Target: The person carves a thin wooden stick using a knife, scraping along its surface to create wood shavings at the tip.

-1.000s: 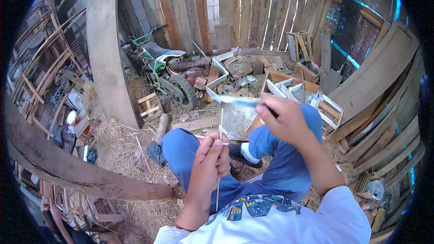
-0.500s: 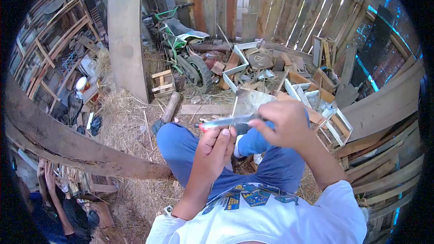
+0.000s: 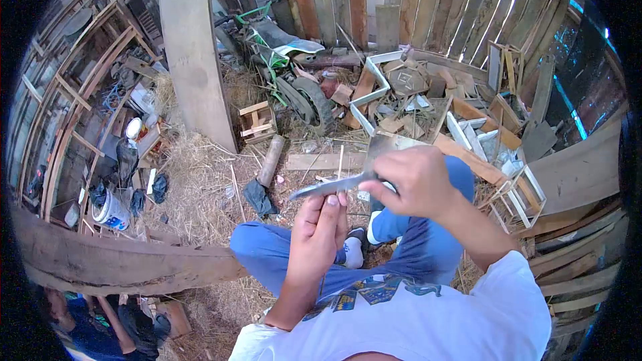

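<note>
My left hand (image 3: 321, 226) is closed round a thin pale stick (image 3: 340, 164), whose upper end rises above the fingertips. A knife (image 3: 328, 187) is in my right hand (image 3: 409, 179), its blade pointing left and lying across the stick just above my left fingertips. The handle is mostly hidden by the right fingers. Both hands are over my bent legs, in blue trousers (image 3: 267, 254).
A small motorbike (image 3: 287, 60), wooden frames (image 3: 468, 140) and scrap wood lie ahead. A long beam (image 3: 127, 264) crosses at left. Another person's arm (image 3: 117, 324) shows at lower left. A white bucket (image 3: 112, 210) stands at left on strawy ground.
The knife has swung down from above the left hand to the stick near the fingertips. The view has shifted, so the background appears further right.
</note>
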The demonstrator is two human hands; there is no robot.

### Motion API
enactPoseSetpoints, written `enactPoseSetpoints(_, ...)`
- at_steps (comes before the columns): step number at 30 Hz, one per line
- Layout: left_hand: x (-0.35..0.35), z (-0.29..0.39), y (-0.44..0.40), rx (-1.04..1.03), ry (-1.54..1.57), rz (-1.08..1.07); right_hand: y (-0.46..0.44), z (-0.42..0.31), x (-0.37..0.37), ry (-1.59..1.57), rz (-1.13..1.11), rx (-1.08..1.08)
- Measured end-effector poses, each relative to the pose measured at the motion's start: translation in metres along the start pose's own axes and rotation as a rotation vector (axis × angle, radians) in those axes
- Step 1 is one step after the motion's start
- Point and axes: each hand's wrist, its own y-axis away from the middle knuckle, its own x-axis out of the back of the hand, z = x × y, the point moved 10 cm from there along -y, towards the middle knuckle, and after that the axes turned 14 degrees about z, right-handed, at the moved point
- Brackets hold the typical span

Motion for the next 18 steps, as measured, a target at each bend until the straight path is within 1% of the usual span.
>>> enactPoseSetpoints(1, -0.002, 0.001, -0.002, 0.009, -0.009, 0.000, -0.001, 0.016, 0.002, -0.001, 0.054, -0.049)
enactPoseSetpoints(3, -0.002, 0.001, -0.008, 0.050, -0.019, 0.071, -0.002, 0.040, 0.002, 0.026, 0.052, -0.099)
enactPoseSetpoints(4, -0.003, -0.002, -0.008, 0.053, -0.022, 0.072, -0.004, 0.049, 0.004, 0.056, 0.053, -0.135)
enactPoseSetpoints(5, -0.006, -0.003, -0.009, 0.029, -0.035, 0.054, -0.002, 0.034, 0.000, -0.034, 0.029, -0.093)
enactPoseSetpoints(6, -0.008, -0.002, -0.010, 0.006, -0.051, 0.035, -0.001, 0.036, -0.001, -0.037, 0.036, -0.098)
enactPoseSetpoints(8, -0.008, -0.005, -0.014, 0.023, -0.054, 0.049, 0.002, 0.037, -0.001, -0.069, 0.050, -0.090)
enactPoseSetpoints(9, -0.007, -0.008, -0.014, 0.043, -0.045, 0.067, 0.003, 0.057, -0.002, -0.007, -0.001, -0.156)
enactPoseSetpoints(10, -0.011, -0.009, -0.013, 0.050, -0.046, 0.064, 0.007, 0.056, -0.001, -0.004, -0.003, -0.162)
enactPoseSetpoints(12, -0.019, -0.010, -0.014, 0.067, -0.033, 0.073, 0.010, 0.037, 0.001, -0.030, -0.004, -0.066)
enactPoseSetpoints(13, -0.021, -0.012, -0.015, 0.069, -0.038, 0.067, 0.012, 0.030, 0.005, -0.058, 0.026, -0.073)
enactPoseSetpoints(14, -0.022, -0.012, -0.016, 0.023, -0.081, 0.058, 0.012, 0.038, 0.007, -0.055, 0.030, -0.078)
enactPoseSetpoints(15, -0.024, -0.011, -0.014, -0.021, -0.121, 0.053, 0.012, 0.058, 0.010, 0.012, 0.029, -0.144)
enactPoseSetpoints(16, -0.025, -0.013, -0.012, -0.017, -0.121, 0.052, 0.011, 0.072, 0.014, 0.080, 0.027, -0.207)
enactPoseSetpoints(18, -0.030, -0.012, -0.012, -0.029, -0.139, 0.060, 0.014, 0.070, 0.021, 0.115, 0.027, -0.205)
